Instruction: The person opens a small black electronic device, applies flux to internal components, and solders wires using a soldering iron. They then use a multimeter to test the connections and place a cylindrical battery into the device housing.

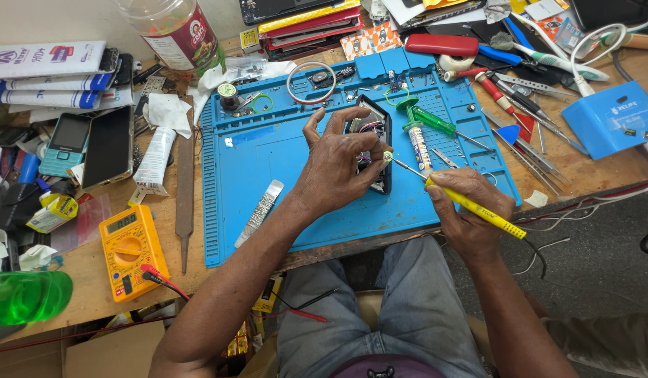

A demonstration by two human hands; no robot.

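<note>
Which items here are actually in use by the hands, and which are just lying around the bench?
In use:
left hand steadying the opened black device
right hand holding the yellow-handled soldering iron
blue work mat

Lying about:
yellow multimeter
metal file
green syringe
phones
tweezers

My feed is bright and evenly lit, daylight-soft, with only faint shadows under the left hand (336, 164) on the blue mat (268, 154). I see mild glare on the clear jar (175, 29) at the top edge. Wide-angle distortion bends the counter (79, 280) edges; the corners look slightly soft, the centre sharp.
</note>
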